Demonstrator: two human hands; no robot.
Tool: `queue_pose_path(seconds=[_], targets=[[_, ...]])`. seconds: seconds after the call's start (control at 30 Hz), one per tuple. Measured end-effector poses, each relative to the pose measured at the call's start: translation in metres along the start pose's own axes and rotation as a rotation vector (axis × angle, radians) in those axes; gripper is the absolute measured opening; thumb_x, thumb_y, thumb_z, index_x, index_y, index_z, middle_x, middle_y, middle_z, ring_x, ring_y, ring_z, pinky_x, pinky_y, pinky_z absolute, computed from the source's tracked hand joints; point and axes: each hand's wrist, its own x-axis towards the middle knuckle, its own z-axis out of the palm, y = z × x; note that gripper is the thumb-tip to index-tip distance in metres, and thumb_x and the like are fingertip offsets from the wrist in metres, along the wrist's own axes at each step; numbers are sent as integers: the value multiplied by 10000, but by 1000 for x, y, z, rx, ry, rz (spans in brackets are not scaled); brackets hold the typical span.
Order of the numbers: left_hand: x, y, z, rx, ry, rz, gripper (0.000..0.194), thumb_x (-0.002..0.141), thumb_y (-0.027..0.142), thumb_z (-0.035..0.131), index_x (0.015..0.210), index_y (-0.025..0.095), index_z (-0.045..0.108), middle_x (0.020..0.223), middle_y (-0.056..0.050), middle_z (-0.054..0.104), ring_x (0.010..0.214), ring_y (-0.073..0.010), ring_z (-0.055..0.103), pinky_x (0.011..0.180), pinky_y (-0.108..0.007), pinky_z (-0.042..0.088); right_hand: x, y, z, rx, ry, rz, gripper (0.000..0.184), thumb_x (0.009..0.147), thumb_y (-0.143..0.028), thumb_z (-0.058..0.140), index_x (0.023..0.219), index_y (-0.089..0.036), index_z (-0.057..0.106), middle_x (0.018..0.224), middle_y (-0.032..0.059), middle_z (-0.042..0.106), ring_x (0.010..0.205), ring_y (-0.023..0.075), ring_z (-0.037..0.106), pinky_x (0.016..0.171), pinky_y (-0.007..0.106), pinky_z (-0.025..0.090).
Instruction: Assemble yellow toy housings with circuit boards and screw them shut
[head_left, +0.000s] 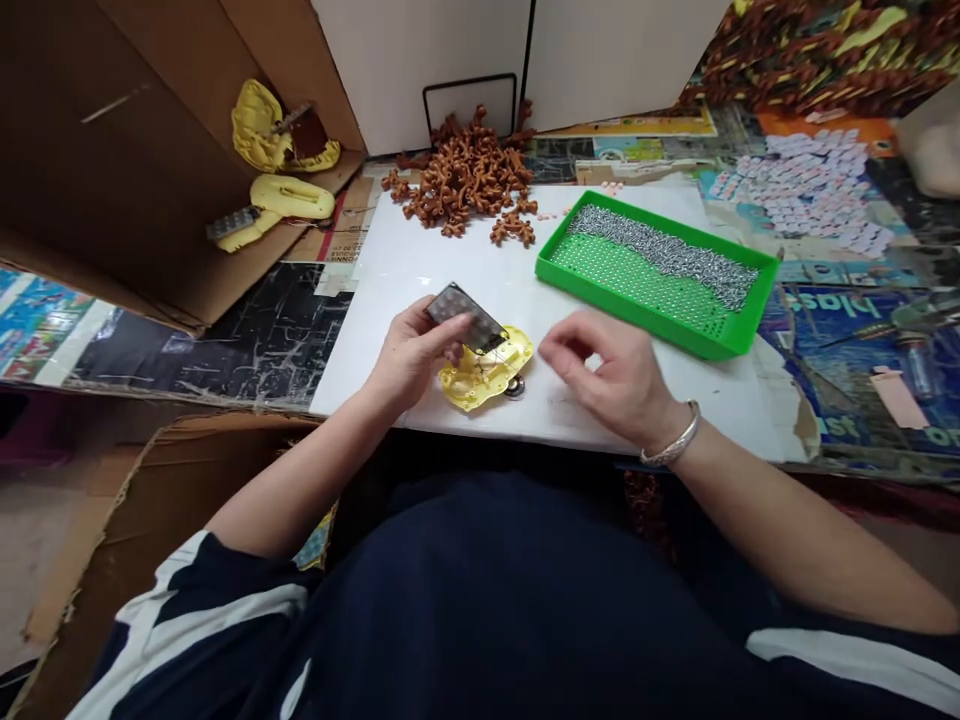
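My left hand (409, 362) grips a dark rectangular panel (466, 318) with rounded bumps on its face, the thumb lying across it. Below the panel a yellow plastic shell (487, 372) lies on the white board (420, 260), its inner side up, partly covered by the panel. Thin wires run between the two. A small round dark part (514, 386) rests at the shell's lower right edge. To the right of the shell my right hand (604, 370) is closed with thumb and forefinger meeting in a pinch; anything between the tips is too small to make out.
A green tray (637, 303) of small metal screws (667, 250) stands beyond my right hand. Brown plastic pieces (469, 170) are heaped at the back. Yellow shells (289, 200) lie in a cardboard box (247, 260) at left. Pale pieces (817, 190) and a screwdriver (911, 325) are at right.
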Motion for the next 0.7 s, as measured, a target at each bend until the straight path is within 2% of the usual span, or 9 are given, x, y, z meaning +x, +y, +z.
queue_pose_path(seconds=[0.07,0.13,0.23,0.3,0.43,0.53,0.6,0.7], targets=[[-3,-8,-4,-96,142,-4,365,564,379,902,730,202,630,711,30,648,519,-75,509,483,-211,434,-15,13,12,-100,-123,-101,192,969,-302,532,870,-187,650,829,47,674,720,159,607,666,283,472],[-9,-14,-3,-151,244,24,371,560,357,896,756,211,618,732,42,651,523,-69,517,494,-207,455,-23,19,25,-240,-189,-166,221,972,-341,542,1021,-170,673,1009,107,695,877,212,642,750,320,503],[-22,-18,4,-212,336,67,386,562,354,902,766,211,608,731,59,645,515,-53,531,494,-188,469,-20,18,39,-448,-227,-147,317,964,-384,558,1147,-142,651,1116,154,670,960,261,625,781,358,502],[-32,-20,7,-240,345,50,403,553,366,917,774,203,623,724,59,651,525,-50,556,504,-173,484,-11,16,41,-511,-277,-95,266,972,-321,539,1139,-144,646,1103,148,673,961,262,621,748,349,488],[-44,-20,3,-232,296,32,435,564,411,925,821,193,649,741,39,679,563,-69,612,532,-174,530,8,17,37,-459,-342,-18,218,950,-191,529,1131,-150,643,1123,112,689,1019,246,625,791,328,475],[-41,-16,-9,-106,236,94,408,609,435,909,807,191,648,719,35,673,563,-85,628,545,-191,550,10,18,28,-469,-339,-26,260,919,-140,521,1146,-148,649,1104,108,697,1002,239,630,794,321,468],[-33,-11,-19,43,146,183,352,675,438,876,778,188,651,677,35,647,547,-87,615,544,-197,541,5,17,20,-514,-323,-56,280,913,-150,524,1161,-142,654,1095,120,691,987,241,631,766,319,464],[-14,-2,-31,322,-80,359,243,759,392,822,784,188,693,746,-5,670,648,-114,638,618,-222,541,-8,17,9,-524,-337,-100,236,934,-172,508,1089,-139,683,1019,108,687,924,222,638,734,310,464]])
